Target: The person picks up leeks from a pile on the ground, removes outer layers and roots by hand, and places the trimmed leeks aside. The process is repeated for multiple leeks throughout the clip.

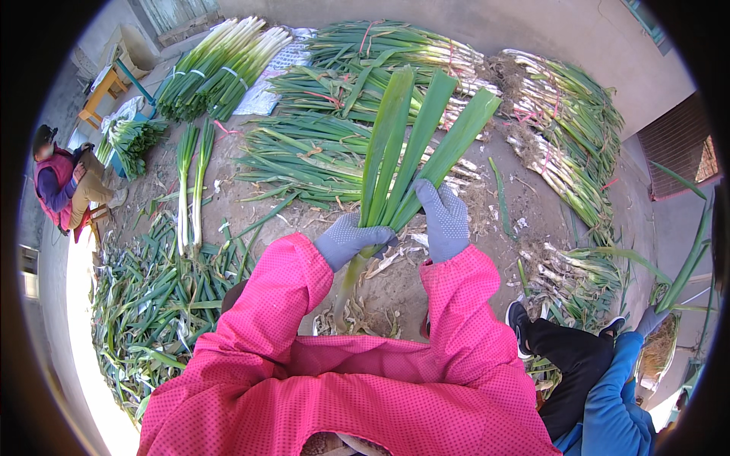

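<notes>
My left hand (355,239), in a grey dotted glove, is closed around a large green onion (373,199) where its leaves fan out. The pale stem slants down below that hand towards my lap, and its lower end is blurred. Higher up, my right hand (443,219), gloved the same way, has its fingers on the rightmost broad leaf (453,162). The leaves stand upright and spread, and their tips look cut off straight. Two trimmed green onions (191,188) lie side by side on the ground to my left.
Untrimmed onion bundles (319,148) lie ahead, more bundles (562,131) at right. Tied clean bundles (228,68) rest on a white sheet (268,80) at back left. Leaf scraps (165,302) heap at left. A seated person (63,176) is far left; another in blue (610,387) sits close right.
</notes>
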The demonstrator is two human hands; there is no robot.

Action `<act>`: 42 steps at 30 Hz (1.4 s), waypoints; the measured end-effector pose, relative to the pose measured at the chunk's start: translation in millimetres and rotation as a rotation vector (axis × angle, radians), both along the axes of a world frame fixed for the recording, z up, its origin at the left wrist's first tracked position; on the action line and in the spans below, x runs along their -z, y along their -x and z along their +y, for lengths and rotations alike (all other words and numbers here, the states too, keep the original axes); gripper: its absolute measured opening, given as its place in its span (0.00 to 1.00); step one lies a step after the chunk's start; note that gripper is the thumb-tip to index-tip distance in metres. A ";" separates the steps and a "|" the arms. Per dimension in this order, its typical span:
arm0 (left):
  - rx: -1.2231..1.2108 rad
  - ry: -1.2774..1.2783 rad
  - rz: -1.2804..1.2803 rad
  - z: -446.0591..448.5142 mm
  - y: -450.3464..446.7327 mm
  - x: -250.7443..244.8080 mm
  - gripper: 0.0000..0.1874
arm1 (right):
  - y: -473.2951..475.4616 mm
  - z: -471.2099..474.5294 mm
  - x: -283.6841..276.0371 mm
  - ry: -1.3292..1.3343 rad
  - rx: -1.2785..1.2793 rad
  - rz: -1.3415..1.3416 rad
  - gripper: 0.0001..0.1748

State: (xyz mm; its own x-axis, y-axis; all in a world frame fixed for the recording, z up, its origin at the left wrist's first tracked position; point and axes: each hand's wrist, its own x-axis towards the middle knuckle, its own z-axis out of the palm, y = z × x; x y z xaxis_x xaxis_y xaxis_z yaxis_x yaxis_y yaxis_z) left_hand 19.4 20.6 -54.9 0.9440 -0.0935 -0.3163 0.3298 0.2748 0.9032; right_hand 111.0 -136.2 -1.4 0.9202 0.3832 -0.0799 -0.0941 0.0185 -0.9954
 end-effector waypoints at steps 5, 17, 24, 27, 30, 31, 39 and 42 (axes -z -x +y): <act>-0.230 -0.270 0.021 2.2 -5.1 0.8 0.17 | 4.7 15.1 12.2 -0.120 0.010 0.005 0.39; -0.156 -0.485 -0.270 -7.6 -0.2 -15.5 0.44 | 17.9 22.6 22.1 -0.069 0.017 0.088 0.18; 0.086 0.112 -0.093 -11.3 5.7 -24.2 0.30 | 13.1 9.0 -3.9 -0.222 -0.099 0.197 0.17; 0.081 0.239 0.047 -19.2 9.0 -20.3 0.21 | 7.8 7.9 -0.2 -0.385 -0.059 0.238 0.17; 0.131 0.254 0.085 -18.0 5.7 -14.3 0.16 | -4.9 -0.4 1.2 -0.545 0.015 0.252 0.17; 0.135 0.217 0.095 -18.6 5.1 -11.9 0.17 | -9.8 -5.2 0.0 -0.587 0.042 0.262 0.17; 0.153 0.136 0.181 -29.8 8.0 0.0 0.18 | -36.7 -46.1 -18.0 -0.806 0.145 0.135 0.19; 0.157 0.129 0.180 -29.0 8.5 0.1 0.19 | -43.6 -55.6 -18.5 -0.783 0.292 0.115 0.19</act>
